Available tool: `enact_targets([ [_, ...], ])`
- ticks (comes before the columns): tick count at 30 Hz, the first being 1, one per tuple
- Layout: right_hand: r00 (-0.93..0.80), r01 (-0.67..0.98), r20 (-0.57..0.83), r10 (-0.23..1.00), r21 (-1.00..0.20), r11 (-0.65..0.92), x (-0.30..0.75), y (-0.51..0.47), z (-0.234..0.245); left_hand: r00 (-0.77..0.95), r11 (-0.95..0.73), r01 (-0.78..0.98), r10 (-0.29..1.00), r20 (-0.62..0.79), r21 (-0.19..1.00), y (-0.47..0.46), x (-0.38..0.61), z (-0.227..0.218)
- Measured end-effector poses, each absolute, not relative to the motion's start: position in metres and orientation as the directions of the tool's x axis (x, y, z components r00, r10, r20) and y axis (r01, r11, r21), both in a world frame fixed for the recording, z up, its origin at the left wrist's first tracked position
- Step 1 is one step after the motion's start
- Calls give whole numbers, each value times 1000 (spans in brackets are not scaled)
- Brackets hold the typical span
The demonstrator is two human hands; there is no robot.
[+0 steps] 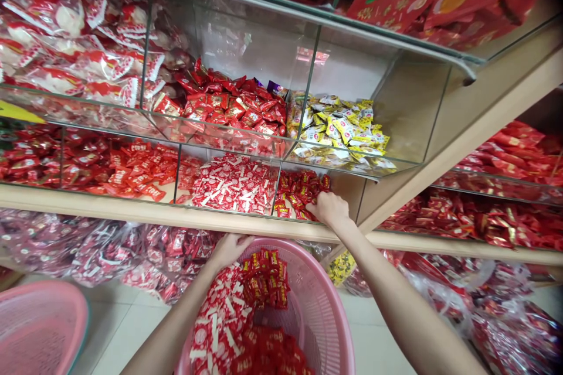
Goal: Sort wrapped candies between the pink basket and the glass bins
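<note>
My left hand (231,248) is closed over the far rim of a pink plastic basket (336,310), its fingertips partly hidden. In the basket lie red-and-white wrapped candies (215,322), dark red candies with yellow lettering (266,278) and bright red packets (272,351). My right hand (331,208) reaches over the front edge of the lower right shelf compartment, at a small heap of red candies with yellow lettering (303,187). Its fingers are curled among or against them, and whatever they hold is hidden.
Glass dividers split the shelves. Red packets (233,102) and yellow-and-white packets (338,123) fill compartments above; red-and-white candies (235,181) lie left of my right hand. A wooden post (461,135) slants at right. Bagged candies (101,252) and another pink basket (39,328) are below.
</note>
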State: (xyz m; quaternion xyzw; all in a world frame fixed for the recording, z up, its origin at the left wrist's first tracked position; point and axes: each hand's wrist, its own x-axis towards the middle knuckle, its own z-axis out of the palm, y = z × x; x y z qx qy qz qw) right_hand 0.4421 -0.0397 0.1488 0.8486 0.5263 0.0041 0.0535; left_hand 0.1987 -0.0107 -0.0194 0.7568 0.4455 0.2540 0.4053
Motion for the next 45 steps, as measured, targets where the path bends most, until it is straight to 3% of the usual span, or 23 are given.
enact_targets([
  [4, 403, 910, 104, 909, 61, -410, 437, -69, 164, 464, -261, 483, 886, 8, 835, -11, 200, -18],
  [7, 293, 956, 162, 942, -51, -288, 422, -99, 160, 421, -221, 535, 906, -30, 815, -11, 200, -16],
  [10, 162, 958, 141, 977, -259, -122, 406, -124, 127, 406, -209, 554, 913, -43, 806, -12, 200, -15],
  [13, 155, 908, 52, 987, -401, -121, 399, -136, 73, 422, -224, 556, 906, -40, 801, -13, 199, -15],
  [19, 278, 890, -68, 958, -357, -284, 407, -134, -8, 414, -238, 581, 910, -31, 779, -14, 199, -15],
  [25, 326, 902, -128, 937, -254, -349, 403, -124, -17, 437, -271, 570, 899, -6, 775, -12, 198, -19],
  [31, 305, 918, -153, 940, -216, -334, 398, -120, -23, 411, -200, 577, 909, -71, 792, -13, 198, -19],
  [42, 330, 797, -52, 943, -520, -307, 403, -122, -28, 467, -263, 526, 884, -16, 809, -13, 199, -17],
  [45, 338, 781, -47, 940, -544, -307, 403, -122, -25, 443, -259, 555, 896, -18, 790, -13, 198, -18],
])
